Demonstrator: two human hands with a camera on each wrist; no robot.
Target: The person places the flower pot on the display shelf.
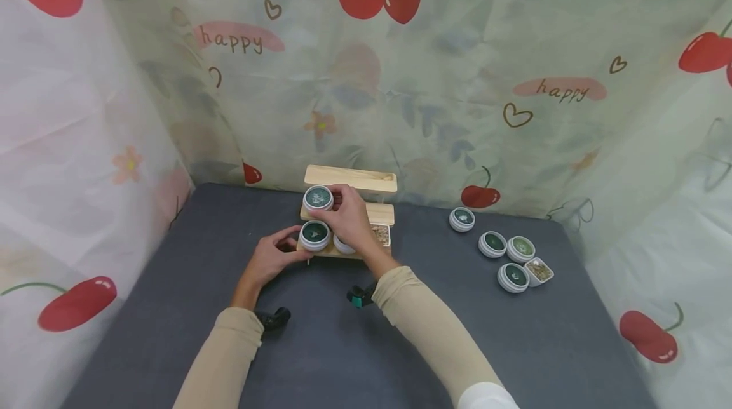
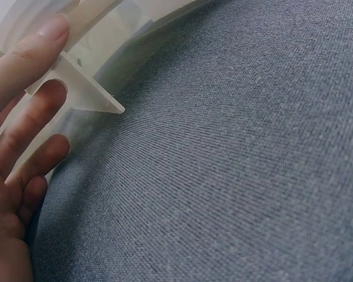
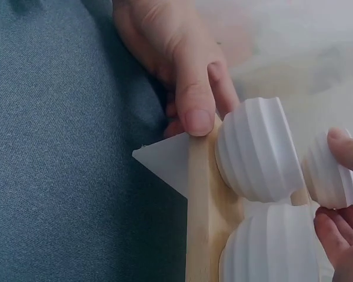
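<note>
A tiered plant stand with pale wooden boards (image 1: 350, 178) and white angled supports (image 3: 167, 161) stands at the back of the table. My right hand (image 1: 350, 218) pinches a white ribbed pot (image 1: 318, 197) with a green top at the left of the middle board. My left hand (image 1: 270, 258) grips the lowest board's left end, its thumb (image 3: 198, 120) against the front edge. Beside it on that board sits another white pot (image 1: 314, 235) with a dark green top. A third round pot (image 1: 343, 245), partly hidden by my right arm, and a square pot (image 1: 380, 234) follow to the right.
On the right of the grey table (image 1: 423, 333) stand several round white pots, among them one with a lighter green top (image 1: 521, 248), and a square pot (image 1: 539, 272). Printed cloth (image 1: 354, 110) hangs behind and at both sides.
</note>
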